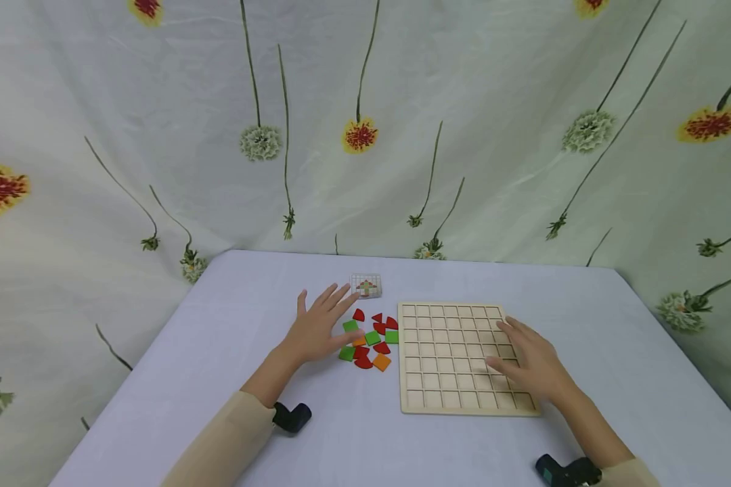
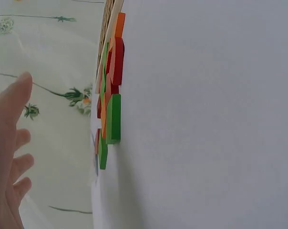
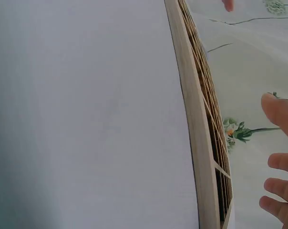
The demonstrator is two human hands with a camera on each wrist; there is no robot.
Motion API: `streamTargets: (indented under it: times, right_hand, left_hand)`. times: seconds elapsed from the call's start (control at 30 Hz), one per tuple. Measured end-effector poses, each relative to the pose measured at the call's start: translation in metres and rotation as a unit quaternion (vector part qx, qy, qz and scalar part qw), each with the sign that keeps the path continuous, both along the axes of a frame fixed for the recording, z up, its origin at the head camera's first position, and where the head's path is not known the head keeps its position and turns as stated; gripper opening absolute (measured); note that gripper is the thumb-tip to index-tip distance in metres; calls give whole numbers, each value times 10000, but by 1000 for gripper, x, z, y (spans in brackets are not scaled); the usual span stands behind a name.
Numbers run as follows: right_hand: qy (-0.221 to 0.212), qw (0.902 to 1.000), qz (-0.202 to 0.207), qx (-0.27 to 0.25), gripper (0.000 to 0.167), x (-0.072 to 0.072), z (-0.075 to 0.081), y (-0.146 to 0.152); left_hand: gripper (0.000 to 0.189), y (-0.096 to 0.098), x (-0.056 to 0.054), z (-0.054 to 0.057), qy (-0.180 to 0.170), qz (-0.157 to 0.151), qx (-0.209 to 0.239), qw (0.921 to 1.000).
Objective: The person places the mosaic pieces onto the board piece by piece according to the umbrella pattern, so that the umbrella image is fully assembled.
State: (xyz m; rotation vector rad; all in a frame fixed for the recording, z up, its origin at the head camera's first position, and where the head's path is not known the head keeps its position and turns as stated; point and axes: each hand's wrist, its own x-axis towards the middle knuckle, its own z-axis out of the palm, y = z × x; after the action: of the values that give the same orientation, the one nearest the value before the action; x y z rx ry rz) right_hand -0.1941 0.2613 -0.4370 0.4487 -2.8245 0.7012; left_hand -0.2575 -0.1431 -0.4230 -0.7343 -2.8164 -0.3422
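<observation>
My left hand [image 1: 319, 331] is spread over the left side of a loose group of flat pieces, its thumb overlapping them in the head view. Among these are a green piece [image 1: 373, 337], an orange square [image 1: 382, 362] and a red rounded piece [image 1: 363, 363]. In the left wrist view the hand [image 2: 5, 157] hovers above the table, with a green block [image 2: 114, 119] nearby. Over the right part of a wooden grid board [image 1: 432, 358] is my right hand [image 1: 533, 358], fingers extended and holding nothing. The right wrist view shows that hand [image 3: 284, 167] raised above the board's edge [image 3: 194, 119].
Behind the pieces lies a small card [image 1: 366, 285] with a coloured grid picture. A white cloth covers the table [image 1: 341, 446], and a flower-patterned curtain [image 1: 353, 189] hangs behind it. Black wrist cameras [image 1: 292, 418] sit below both hands.
</observation>
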Motion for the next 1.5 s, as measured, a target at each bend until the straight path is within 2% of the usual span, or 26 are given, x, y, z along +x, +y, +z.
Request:
streamTargets:
  times: [0.17,0.33,0.43,0.6,0.8,1.0,1.3,1.5]
  right_hand:
    - [-145,9996,-234,-94,71,6,-8,8]
    - [-215,9984,-467,-232,67,13,-17,15]
    - [-236,9972,-595,-397,63,15,-21,18]
    - [-158,9956,-756,-525,56,14,-26,18]
    - [127,9953,-764,-579,44,12,-34,18]
    - [297,9948,-765,-606,40,9,-38,19]
    - [302,9937,-705,-812,33,10,-38,19]
    - [329,9932,-714,-864,33,11,-38,20]
  left_hand:
    - [67,13,-10,5,-423,151,73,9990]
    - [52,24,-21,8,-1028,188,236,9942]
    - [43,30,-28,8,-1244,206,243,9917]
    - [36,37,-39,9,-1354,148,301,9902]
    - [27,44,-51,2,-1418,-56,480,9887]
    - [24,50,-54,1,-1544,-62,629,9860]
    - [21,51,-58,-3,-1893,-40,801,9786]
    - [22,51,-61,-3,-2041,-157,880,9749]
